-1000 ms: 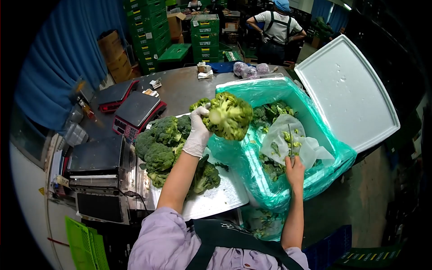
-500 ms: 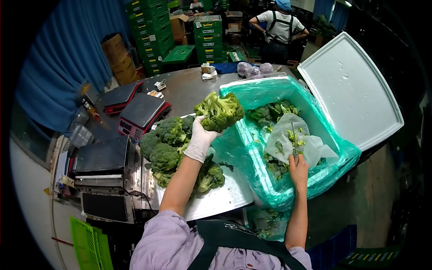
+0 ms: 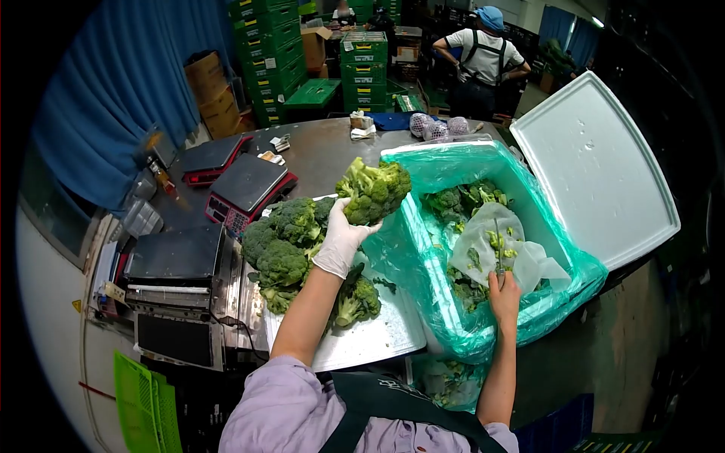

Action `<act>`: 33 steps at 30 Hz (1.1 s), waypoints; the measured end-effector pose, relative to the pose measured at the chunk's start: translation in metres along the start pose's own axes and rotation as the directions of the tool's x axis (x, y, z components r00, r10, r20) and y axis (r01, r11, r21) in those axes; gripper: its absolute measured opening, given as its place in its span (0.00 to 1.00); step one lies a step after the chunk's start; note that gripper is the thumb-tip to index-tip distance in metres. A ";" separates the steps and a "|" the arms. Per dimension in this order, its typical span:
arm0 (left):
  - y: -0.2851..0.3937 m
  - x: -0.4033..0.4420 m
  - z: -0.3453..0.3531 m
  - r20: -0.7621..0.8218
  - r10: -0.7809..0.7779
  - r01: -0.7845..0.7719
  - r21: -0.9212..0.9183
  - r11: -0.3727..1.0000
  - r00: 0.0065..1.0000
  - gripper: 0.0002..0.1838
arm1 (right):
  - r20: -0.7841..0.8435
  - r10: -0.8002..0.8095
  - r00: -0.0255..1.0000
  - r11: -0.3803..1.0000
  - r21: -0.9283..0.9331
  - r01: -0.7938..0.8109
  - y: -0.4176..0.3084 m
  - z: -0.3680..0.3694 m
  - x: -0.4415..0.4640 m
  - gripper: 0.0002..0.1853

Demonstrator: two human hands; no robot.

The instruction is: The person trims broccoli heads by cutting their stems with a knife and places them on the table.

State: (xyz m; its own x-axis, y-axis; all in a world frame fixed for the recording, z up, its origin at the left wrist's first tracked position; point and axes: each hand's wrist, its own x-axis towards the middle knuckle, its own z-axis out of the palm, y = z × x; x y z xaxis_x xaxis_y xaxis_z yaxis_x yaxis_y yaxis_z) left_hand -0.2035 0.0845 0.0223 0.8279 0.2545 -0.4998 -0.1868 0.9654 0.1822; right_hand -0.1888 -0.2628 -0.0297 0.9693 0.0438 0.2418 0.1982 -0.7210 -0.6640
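My gloved left hand (image 3: 346, 240) grips a head of broccoli (image 3: 374, 189), held up above the pile. Below and left of it, several broccoli heads (image 3: 281, 253) lie heaped on a white foam lid (image 3: 385, 332). In my bare right hand (image 3: 503, 294) is a knife (image 3: 498, 253), its thin blade pointing away from me. The knife is over a white foam box lined with green plastic film (image 3: 470, 337). Inside the box are broccoli (image 3: 445, 202), small trimmed bits and a sheet of translucent film (image 3: 472, 234).
Red-based scales (image 3: 245, 185) and a wrapping machine (image 3: 174, 260) stand to the left. A foam lid (image 3: 596, 174) leans at the right. Netted round produce (image 3: 436, 130) sits at the table's back. Beyond are stacked green crates (image 3: 364, 72) and a person in a blue cap (image 3: 483, 53).
The view has shifted slightly, so the scene sits a little lower and to the right. Both hands keep their hold on the broccoli and the knife.
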 end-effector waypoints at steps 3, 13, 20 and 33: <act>-0.003 -0.001 0.000 0.088 0.000 -0.008 0.090 0.996 0.996 0.26 | 0.003 -0.008 1.000 1.000 -0.002 0.008 0.002 0.002 -0.001 0.17; -0.022 -0.022 0.010 0.005 -0.102 0.102 -0.041 0.994 0.995 0.33 | 0.016 -0.002 1.000 0.999 -0.034 0.003 0.006 0.005 -0.001 0.17; -0.047 -0.036 0.003 -0.073 -0.151 0.144 -0.092 0.985 0.986 0.39 | -0.014 -0.080 0.997 0.996 0.027 0.080 -0.002 0.002 -0.001 0.16; -0.079 -0.019 -0.041 0.189 0.044 -0.122 0.428 0.896 0.981 0.30 | 0.013 -0.281 0.960 0.953 -0.114 0.280 -0.075 0.011 -0.031 0.14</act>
State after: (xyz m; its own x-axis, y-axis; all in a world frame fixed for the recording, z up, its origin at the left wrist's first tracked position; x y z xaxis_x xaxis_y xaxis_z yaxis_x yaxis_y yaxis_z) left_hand -0.2260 0.0058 -0.0175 0.9039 0.2812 -0.3224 -0.0424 0.8088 0.5865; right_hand -0.2324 -0.2032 0.0048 0.8766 0.2532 0.4093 0.4440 -0.7535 -0.4848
